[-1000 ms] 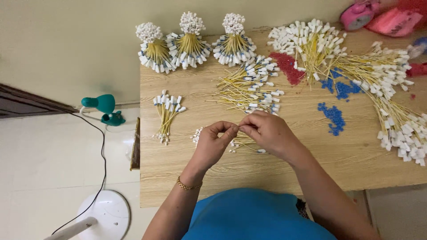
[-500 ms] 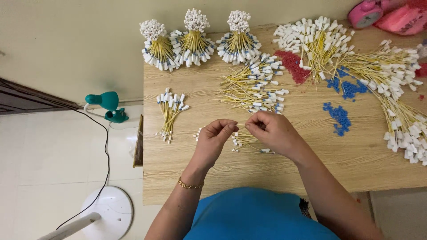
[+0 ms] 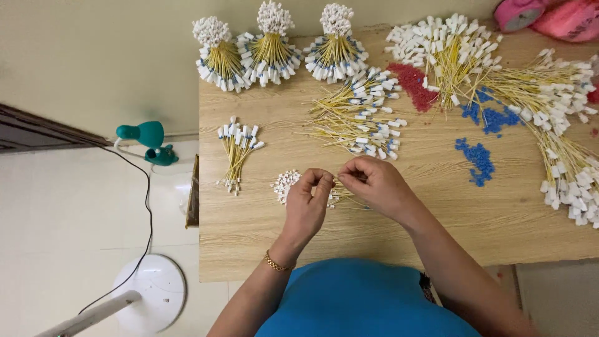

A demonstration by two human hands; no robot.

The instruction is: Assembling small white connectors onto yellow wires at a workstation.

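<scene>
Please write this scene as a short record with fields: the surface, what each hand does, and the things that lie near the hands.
surface: wooden table
left hand: fingers pinched over a small item, too small to identify
right hand: fingers pinched, meeting the left hand
nearest: small pile of white caps
left of hands: small flat bundle of yellow wires
beyond hands: loose yellow wires with white tags
far edge: three upright tied bundles
right: blue beads, red beads

Bright, even, soft light falls from above; shadows under the hands are faint, the wooden table point(image 3: 262, 249) shows no glare, focus is sharp, and edges bow slightly
</scene>
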